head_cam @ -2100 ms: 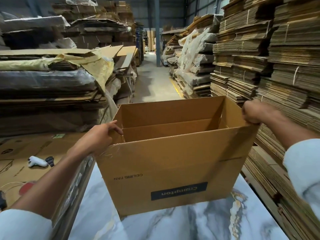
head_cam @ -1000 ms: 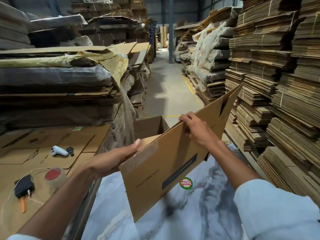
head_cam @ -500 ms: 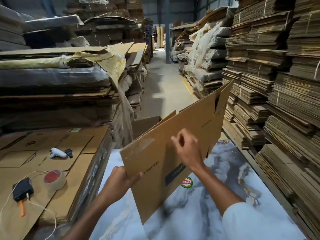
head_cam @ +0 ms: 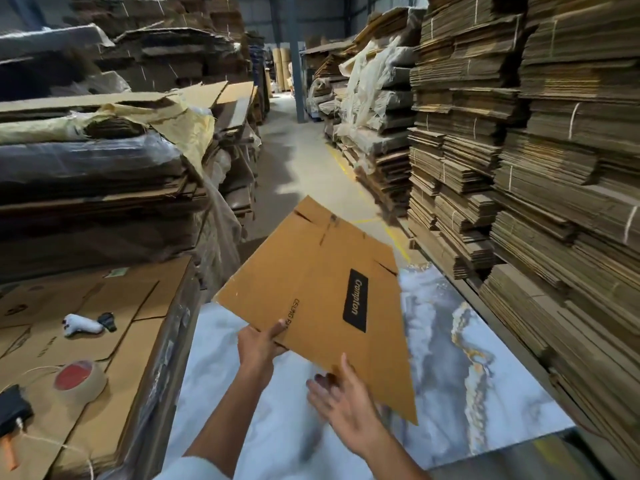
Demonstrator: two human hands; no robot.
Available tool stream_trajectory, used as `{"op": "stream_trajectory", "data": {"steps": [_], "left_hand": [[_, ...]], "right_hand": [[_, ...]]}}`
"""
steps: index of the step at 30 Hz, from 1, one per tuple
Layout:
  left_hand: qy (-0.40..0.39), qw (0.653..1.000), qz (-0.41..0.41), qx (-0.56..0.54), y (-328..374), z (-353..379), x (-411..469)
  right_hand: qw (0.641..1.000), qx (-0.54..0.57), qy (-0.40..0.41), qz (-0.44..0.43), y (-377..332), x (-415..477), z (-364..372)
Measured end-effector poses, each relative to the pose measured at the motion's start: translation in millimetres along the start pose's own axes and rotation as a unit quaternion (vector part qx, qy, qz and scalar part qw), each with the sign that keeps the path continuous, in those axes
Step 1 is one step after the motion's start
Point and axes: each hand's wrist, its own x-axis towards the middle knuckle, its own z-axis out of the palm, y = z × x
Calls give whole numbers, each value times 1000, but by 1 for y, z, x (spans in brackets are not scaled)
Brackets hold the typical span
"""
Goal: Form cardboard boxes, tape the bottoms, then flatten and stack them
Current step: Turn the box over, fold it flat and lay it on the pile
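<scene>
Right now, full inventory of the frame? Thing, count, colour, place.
flattened box: one, brown with a black Crompton label, held tilted above the table
table: one, white and grey marble pattern, centre
tape roll: one, tan with a red core, on the flat cardboard sheets at left
flat cardboard sheets: a pile, brown, left of the table
white tool: one, white with a black end, on the sheets
black device: one, black, corded, at the left edge
bundled cardboard stacks: many, brown, right wall and left side
aisle floor: grey, centre back
left hand: gripping the box's near edge
right hand: fingers spread, at the box's lower edge
</scene>
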Motion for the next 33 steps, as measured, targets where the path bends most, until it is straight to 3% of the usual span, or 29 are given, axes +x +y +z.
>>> {"op": "stream_trajectory", "data": {"steps": [5, 9, 12, 16, 22, 25, 29, 33], "left_hand": [[19, 990, -39, -133, -28, 2, -28], [54, 979, -61, -186, -40, -11, -46], [53, 975, -78, -204, -44, -21, -51], [-12, 970, -120, -213, -36, -36, -51], [-8, 975, -58, -216, -4, -41, -69], [29, 973, -18, -227, 17, -52, -93], [140, 953, 44, -263, 21, -91, -135], [236, 912, 99, -320, 13, -150, -203]], "right_hand": [[979, 93, 42, -175, -17, -2, -2], [972, 55, 86, -211, -42, -5, -7], [974, 4, 83, -210, -48, -9, -6], [973, -2, 70, -219, -49, -14, -3], [976, -21, 12, -217, -58, -20, 25], [979, -45, -37, -198, -55, -25, 46], [980, -85, -114, -139, -29, -38, 73], [968, -159, -188, -49, 29, -61, 101]]}}
